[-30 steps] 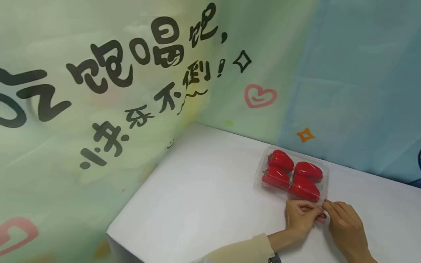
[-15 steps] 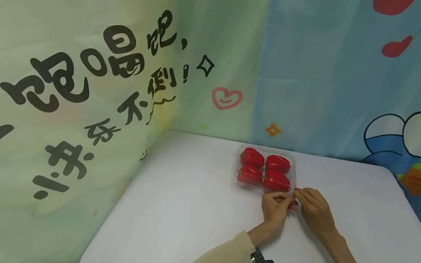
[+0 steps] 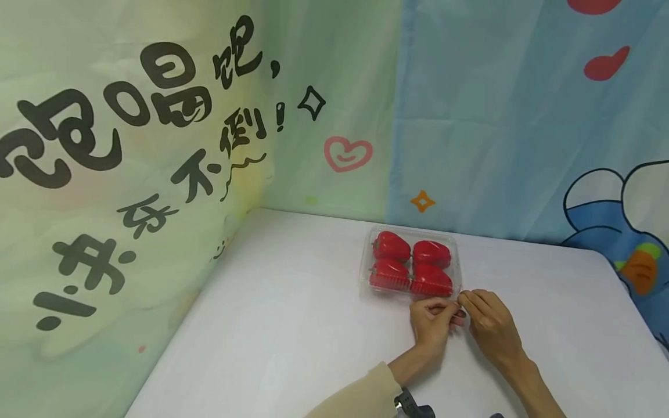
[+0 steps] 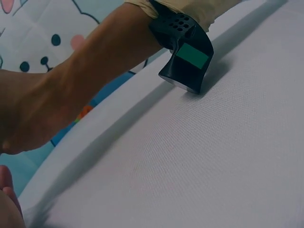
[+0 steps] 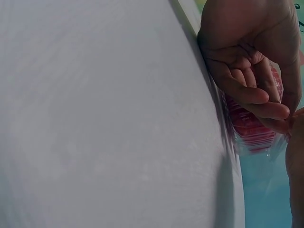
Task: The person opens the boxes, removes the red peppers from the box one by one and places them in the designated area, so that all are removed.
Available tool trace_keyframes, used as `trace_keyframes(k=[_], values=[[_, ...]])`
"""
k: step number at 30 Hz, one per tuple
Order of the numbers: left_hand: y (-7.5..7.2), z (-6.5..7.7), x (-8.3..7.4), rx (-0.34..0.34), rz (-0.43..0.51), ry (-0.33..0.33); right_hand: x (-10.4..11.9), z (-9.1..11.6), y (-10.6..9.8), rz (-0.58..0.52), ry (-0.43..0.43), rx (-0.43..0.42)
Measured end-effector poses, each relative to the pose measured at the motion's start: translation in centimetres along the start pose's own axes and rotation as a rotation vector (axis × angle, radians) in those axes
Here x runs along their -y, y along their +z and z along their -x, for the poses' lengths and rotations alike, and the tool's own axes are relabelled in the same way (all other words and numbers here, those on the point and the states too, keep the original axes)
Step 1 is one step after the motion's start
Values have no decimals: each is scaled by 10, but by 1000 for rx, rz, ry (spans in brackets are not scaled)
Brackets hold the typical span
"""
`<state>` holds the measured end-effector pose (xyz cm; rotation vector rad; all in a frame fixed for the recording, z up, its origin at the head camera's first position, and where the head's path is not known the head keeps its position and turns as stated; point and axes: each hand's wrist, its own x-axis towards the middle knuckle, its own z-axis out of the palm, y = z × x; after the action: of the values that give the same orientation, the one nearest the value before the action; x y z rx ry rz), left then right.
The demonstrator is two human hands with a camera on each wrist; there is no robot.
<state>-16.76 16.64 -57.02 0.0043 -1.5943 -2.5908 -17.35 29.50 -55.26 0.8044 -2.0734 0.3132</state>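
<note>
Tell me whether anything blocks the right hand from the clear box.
Nothing visible does. The right hand is at the clear box's near right corner; the left hand is beside it, not between.

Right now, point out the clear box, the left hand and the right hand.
Clear box (image 3: 455, 267): head view, on its right wall.
Left hand (image 3: 431, 326): head view, on its back.
Right hand (image 3: 490, 323): head view, on its back.

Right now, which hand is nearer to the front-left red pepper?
The left hand: it is right of and in front of that red pepper, by the near edge of the clear box; the right hand is farther right, by the near right corner.
</note>
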Motion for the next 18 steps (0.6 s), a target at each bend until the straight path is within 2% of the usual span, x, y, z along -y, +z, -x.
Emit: trace_keyframes(k=[8,13,18], values=[[2,0,2,-23,-4,-7,-2,2,2,-6,-6,-28],[2,-1,3,-8,6,-16,-2,1,2,37,-27,-45],[3,-1,7,-4,3,-4,-3,2,3,32,-33,-56]])
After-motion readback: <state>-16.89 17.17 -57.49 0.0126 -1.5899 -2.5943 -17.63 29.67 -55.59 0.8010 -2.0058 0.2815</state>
